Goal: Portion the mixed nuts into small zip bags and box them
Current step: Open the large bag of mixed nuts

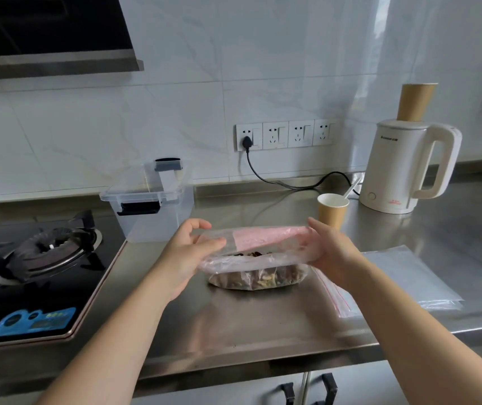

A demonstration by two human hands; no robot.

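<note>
A stainless steel worktop [263,325] runs along a white tiled wall. At its left end sits a black gas hob [38,276] with one burner showing. A cream electric kettle [403,168] stands at the back right, its black cord plugged into a row of wall sockets [286,135], with a brown paper cup upturned on its lid. A clear plastic box [152,206] with dark clips stands at the back, beside the hob, its lid propped up behind it. A stack of flat, empty zip bags [394,279] lies on the right, just beside the person's right forearm. A second paper cup [332,210] holding a white spoon stands in front of the kettle.

In the middle, a large clear bag of mixed nuts [258,276] rests on the worktop. The left hand [188,249] pinches one end of its mouth and the right hand [326,248] grips the other end, the hands spread apart so the pink-striped opening gapes wide above the nuts.
</note>
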